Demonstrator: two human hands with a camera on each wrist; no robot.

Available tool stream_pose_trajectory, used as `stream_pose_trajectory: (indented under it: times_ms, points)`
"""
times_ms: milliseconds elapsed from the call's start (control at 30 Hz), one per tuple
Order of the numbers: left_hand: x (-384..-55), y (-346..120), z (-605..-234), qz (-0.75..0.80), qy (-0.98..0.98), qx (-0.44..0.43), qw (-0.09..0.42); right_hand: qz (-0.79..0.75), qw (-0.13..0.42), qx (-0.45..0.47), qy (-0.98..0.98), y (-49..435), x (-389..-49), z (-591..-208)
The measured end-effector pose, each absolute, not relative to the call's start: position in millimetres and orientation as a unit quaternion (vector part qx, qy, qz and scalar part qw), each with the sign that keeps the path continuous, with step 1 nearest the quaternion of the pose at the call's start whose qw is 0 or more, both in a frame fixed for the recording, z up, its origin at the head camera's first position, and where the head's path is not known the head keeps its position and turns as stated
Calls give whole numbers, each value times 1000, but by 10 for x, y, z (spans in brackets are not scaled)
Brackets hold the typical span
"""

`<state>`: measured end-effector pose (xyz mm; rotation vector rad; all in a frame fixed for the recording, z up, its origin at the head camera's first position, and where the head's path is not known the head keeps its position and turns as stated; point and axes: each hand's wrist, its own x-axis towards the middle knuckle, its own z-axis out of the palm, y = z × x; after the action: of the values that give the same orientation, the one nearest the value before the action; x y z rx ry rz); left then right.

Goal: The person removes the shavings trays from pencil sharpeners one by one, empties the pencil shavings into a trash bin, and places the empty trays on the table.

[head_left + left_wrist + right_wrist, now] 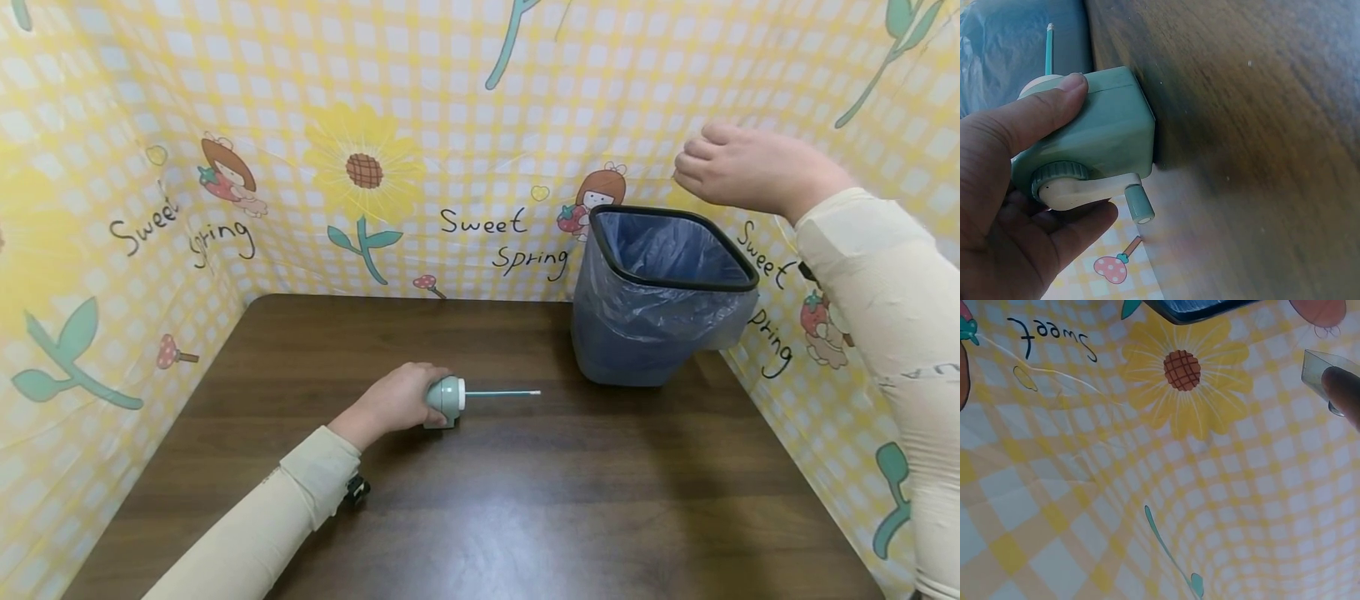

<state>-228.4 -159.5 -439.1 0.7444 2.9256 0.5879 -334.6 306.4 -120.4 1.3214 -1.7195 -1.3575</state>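
A pale green hand-crank pencil sharpener (448,397) stands near the middle of the table. My left hand (393,400) grips it, the thumb across one side in the left wrist view. A teal pencil (498,392) sticks out of its front and points right. The cream crank arm (1094,189) with its green knob shows at the back end. High at the right, my right hand (753,171) is raised above the bin (637,329), palm turned away from the head view. A small clear plastic container (1317,372) is pinched by that hand in the right wrist view, mostly cut off.
The bin has a black rim and a translucent bluish bag lining; it stands at the table's back right. Yellow checked cloth (420,75) with printed flowers hangs around the dark wooden table (525,517) at the back and both sides.
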Motion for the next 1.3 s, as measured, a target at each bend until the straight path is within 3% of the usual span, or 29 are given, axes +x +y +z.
stream_pose_trajectory:
  times_ms: [867, 1300]
  points:
    - [-2286, -1598, -4352, 189, 952, 240, 28, -445, 315, 503, -671, 3063, -3360, -1218]
    - [-2277, -1590, -4406, 189, 952, 242, 22, -412, 290, 492, -710, 3073, -3315, -1245]
